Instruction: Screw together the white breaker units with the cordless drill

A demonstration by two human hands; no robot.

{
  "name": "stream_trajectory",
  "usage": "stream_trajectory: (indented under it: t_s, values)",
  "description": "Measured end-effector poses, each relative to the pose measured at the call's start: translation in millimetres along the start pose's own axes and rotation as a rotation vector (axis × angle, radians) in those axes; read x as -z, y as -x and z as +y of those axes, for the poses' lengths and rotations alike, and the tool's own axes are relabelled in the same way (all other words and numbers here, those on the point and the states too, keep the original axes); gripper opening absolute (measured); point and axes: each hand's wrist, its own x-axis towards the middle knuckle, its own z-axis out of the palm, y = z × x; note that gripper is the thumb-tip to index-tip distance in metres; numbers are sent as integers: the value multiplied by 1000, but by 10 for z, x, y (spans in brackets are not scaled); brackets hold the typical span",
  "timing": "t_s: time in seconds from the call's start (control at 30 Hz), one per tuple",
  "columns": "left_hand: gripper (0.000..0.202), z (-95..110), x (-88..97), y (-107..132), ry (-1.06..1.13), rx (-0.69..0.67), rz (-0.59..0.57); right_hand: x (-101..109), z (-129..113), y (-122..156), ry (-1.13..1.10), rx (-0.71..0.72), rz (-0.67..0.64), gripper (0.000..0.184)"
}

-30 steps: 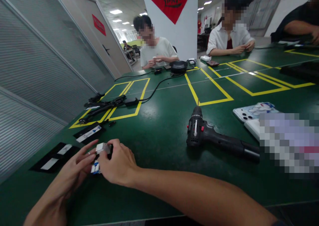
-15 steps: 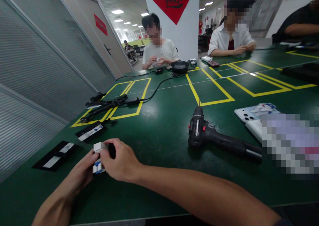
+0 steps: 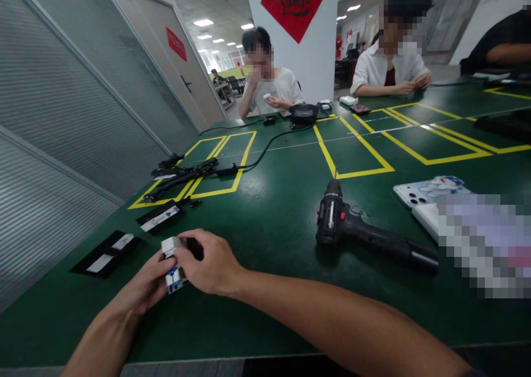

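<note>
A black drill is lying on the green table, closer to the near edge, its bit pointing toward the far edge. A phone in a patterned case is lying to the right. Yellow tape is outlining rectangles. By the left edge, black jointed gear is lying across some tape, and a cable is running toward a round black object at the far edge. Two people in white tops are sitting beyond that edge; behind them a red diamond sign is hanging.
</note>
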Motion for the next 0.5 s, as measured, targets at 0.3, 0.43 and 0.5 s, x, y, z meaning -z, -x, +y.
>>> stream_trajectory:
  t_s: [0.3, 0.43, 0.5]
  values:
    - [21, 327, -557, -111, 122, -71, 28, 630, -604, -4, 346, -104, 163, 57]
    - [27, 409, -983, -228, 108, -24, -150, 1469, -925, 442, 633, 109, 117, 48]
    - [31, 415, -1265, -303, 108, -22, -213, 1884, -933, 719, 824, 90, 145, 68]
